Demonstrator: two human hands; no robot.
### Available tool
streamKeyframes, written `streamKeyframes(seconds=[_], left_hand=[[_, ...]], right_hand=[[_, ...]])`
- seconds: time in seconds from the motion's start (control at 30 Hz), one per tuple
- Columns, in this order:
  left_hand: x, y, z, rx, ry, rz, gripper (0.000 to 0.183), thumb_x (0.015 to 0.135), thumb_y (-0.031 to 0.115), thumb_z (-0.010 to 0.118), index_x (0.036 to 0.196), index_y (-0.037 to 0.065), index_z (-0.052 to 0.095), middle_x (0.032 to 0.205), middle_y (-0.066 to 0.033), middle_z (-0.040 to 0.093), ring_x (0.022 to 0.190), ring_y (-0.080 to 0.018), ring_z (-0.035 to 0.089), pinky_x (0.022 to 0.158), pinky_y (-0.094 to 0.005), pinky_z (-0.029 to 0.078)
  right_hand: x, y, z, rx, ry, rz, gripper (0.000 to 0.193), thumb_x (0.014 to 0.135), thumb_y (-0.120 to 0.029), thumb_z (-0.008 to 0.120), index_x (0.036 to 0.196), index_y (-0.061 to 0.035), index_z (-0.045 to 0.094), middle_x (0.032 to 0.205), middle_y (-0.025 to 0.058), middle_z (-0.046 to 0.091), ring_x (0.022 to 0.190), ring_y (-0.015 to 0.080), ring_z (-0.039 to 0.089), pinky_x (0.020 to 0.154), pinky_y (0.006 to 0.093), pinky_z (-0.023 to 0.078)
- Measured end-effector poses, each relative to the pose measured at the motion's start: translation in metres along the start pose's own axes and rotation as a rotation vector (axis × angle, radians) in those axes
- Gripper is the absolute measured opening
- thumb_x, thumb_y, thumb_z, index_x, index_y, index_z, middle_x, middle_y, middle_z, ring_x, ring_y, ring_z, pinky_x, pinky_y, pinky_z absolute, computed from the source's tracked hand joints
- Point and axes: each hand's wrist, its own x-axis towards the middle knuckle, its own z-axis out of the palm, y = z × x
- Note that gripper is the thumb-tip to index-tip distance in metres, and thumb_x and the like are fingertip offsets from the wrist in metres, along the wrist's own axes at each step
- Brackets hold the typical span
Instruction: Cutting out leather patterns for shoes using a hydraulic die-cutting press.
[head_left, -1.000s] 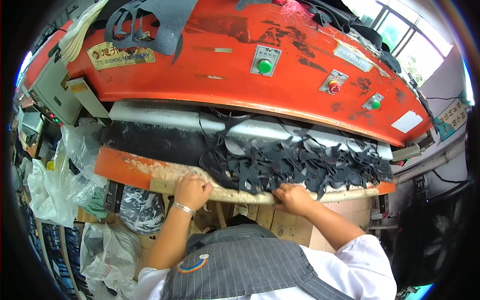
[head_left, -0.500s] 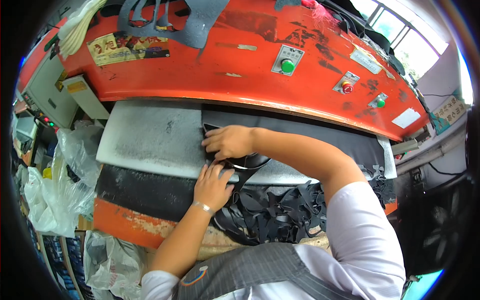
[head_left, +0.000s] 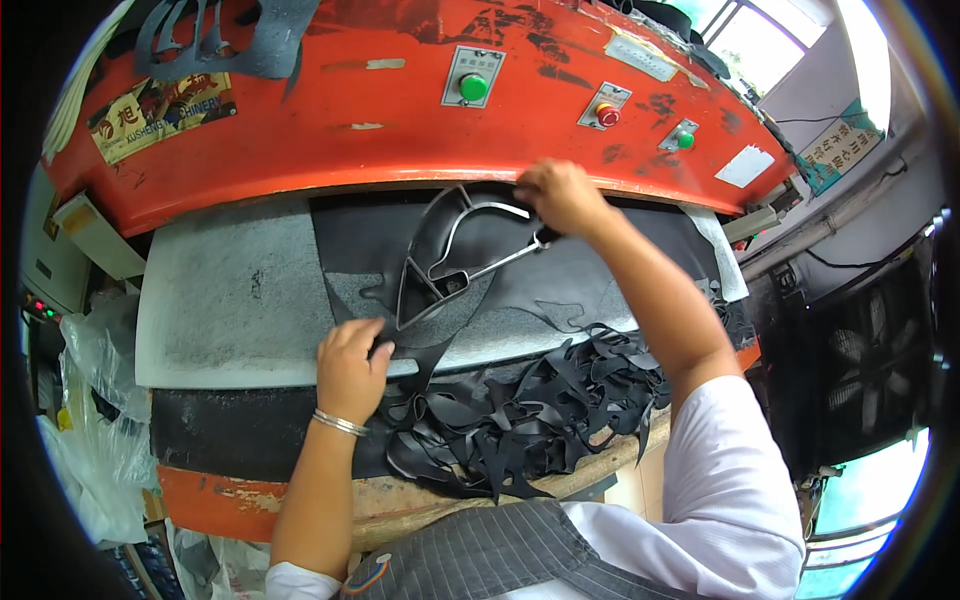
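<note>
One curved-outline, silver metal cutting die [head_left: 505, 261], over smooth black sheet [head_left: 545, 281]; right hand [head_left: 562, 198] at its far end, fingers bent, grip unclear. Left hand [head_left: 350, 362], fingers together, beside the die's near tip; level seating on uncut sheet seems best.

The white board [head_left: 240, 290] extends farther from beneath the red press [head_left: 400, 115] than at first. The right hand [head_left: 565, 198] and left hand [head_left: 350, 368], previously close together over the metal cutter [head_left: 503, 261], are now well apart, exposing more of its frame.
</note>
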Motion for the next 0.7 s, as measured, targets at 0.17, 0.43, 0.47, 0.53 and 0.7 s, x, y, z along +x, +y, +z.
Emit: streamKeyframes(seconds=[0.17,0.43,0.47,0.53,0.7], left_hand=[[0.044,-0.015,0.01,0.078,0.067,0.033,0.045,0.072,0.02,0.076,0.113,0.002,0.064,0.103,-0.0118,0.061,0.097,-0.0302,0.055,0.087,-0.0407,0.043],[0.064,-0.025,0.035,0.243,0.023,0.044,0.035,0.07,0.019,0.077,0.101,0.004,0.071,0.094,-0.008,0.061,0.09,-0.0275,0.055,0.082,-0.0381,0.043],[0.066,-0.026,0.035,0.19,0.03,0.033,0.03,0.071,0.016,0.076,0.097,0.003,0.072,0.09,-0.0082,0.061,0.089,-0.0272,0.055,0.081,-0.0372,0.043],[0.07,-0.027,0.041,0.111,0.051,0.007,0.016,0.072,0.01,0.074,0.085,0.001,0.072,0.082,-0.0092,0.061,0.084,-0.0264,0.057,0.077,-0.0357,0.044],[0.075,-0.031,0.039,0.098,0.033,0.029,0.015,0.072,0.006,0.074,0.086,0.003,0.073,0.08,-0.0065,0.06,0.079,-0.0237,0.054,0.072,-0.0348,0.044]], right_hand=[[-0.05,0.024,0.051,0.273,-0.109,0.496,0.023,0.083,-0.029,0.067,0.097,-0.011,0.072,0.092,0.0161,0.069,0.092,0.0355,0.064,0.082,0.0421,0.05],[-0.047,0.026,0.093,0.285,-0.075,0.58,0.023,0.084,-0.031,0.065,0.099,-0.0152,0.072,0.094,0.013,0.069,0.092,0.0346,0.065,0.082,0.043,0.051],[-0.046,0.025,0.096,0.296,-0.039,0.567,0.022,0.084,-0.031,0.065,0.096,-0.0141,0.073,0.093,0.013,0.069,0.091,0.0348,0.065,0.082,0.0431,0.051],[-0.048,0.031,0.098,0.306,-0.01,0.563,0.022,0.084,-0.031,0.065,0.094,-0.013,0.073,0.093,0.013,0.069,0.089,0.035,0.065,0.081,0.0432,0.051],[-0.083,0.054,0.079,0.512,-0.096,0.329,0.054,0.083,-0.037,0.068,0.127,-0.0094,0.057,0.126,0.0178,0.058,0.117,0.0336,0.053,0.102,0.0462,0.038]])
